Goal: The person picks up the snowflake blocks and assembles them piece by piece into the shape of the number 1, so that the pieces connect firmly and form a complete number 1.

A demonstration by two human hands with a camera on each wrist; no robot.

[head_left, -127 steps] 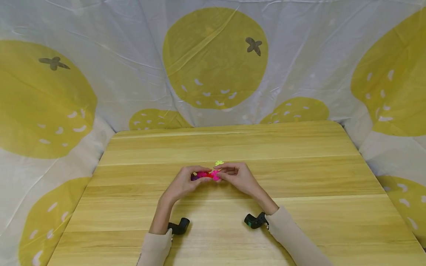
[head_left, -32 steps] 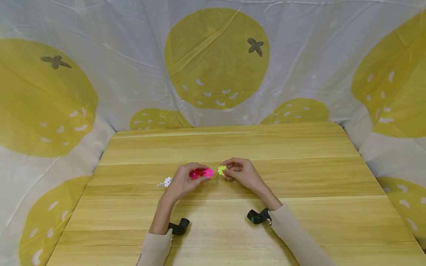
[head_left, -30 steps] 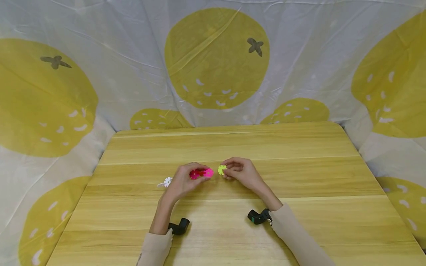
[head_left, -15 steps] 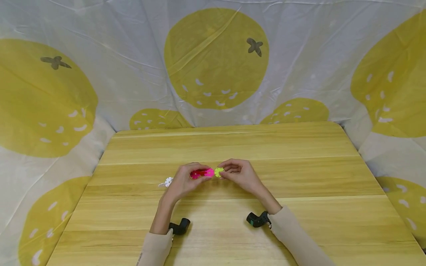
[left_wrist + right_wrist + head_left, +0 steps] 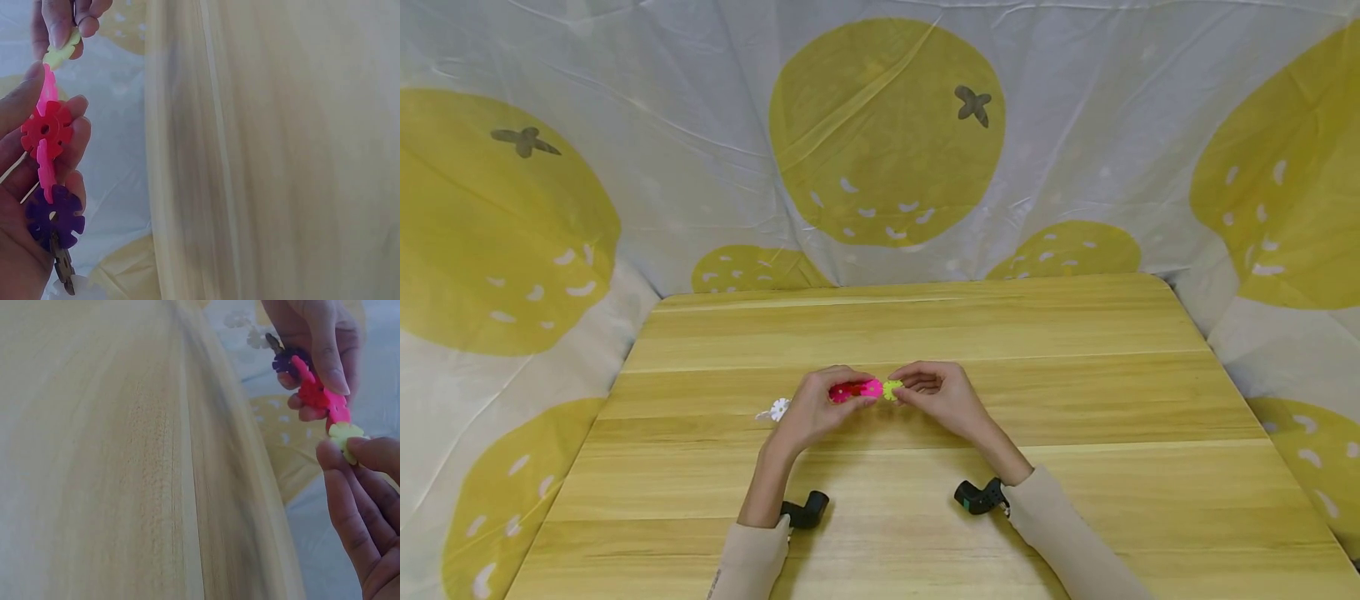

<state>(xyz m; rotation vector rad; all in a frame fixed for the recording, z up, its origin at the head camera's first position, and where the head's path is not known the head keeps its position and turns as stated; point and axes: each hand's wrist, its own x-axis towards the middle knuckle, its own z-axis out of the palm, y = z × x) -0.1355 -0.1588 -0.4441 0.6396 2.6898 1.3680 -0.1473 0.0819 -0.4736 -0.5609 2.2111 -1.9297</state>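
My left hand [image 5: 811, 410] holds a chain of slotted plastic snowflake discs, its thumb on the end pink disc [image 5: 872, 389]. In the left wrist view the chain runs down through a red disc [image 5: 47, 130], another pink one, a purple disc [image 5: 55, 217] and a brownish disc [image 5: 64, 269]. White discs [image 5: 779, 408] stick out past the left hand in the head view. With thumb and index finger my right hand [image 5: 943, 402] pinches a yellow disc [image 5: 345, 439]. Its edge meets the end pink disc; how deep their slots sit together I cannot tell.
Both hands are above a wooden table [image 5: 895, 517]. Black wrist-camera mounts [image 5: 805, 510] extend from the sleeves over the tabletop. Behind the table hangs a pale cloth [image 5: 700, 167] printed with yellow fruit.
Earlier the yellow disc lay beyond the hands while the right hand was at the pink disc. The right hand then took the yellow disc and brought it left against the pink one.
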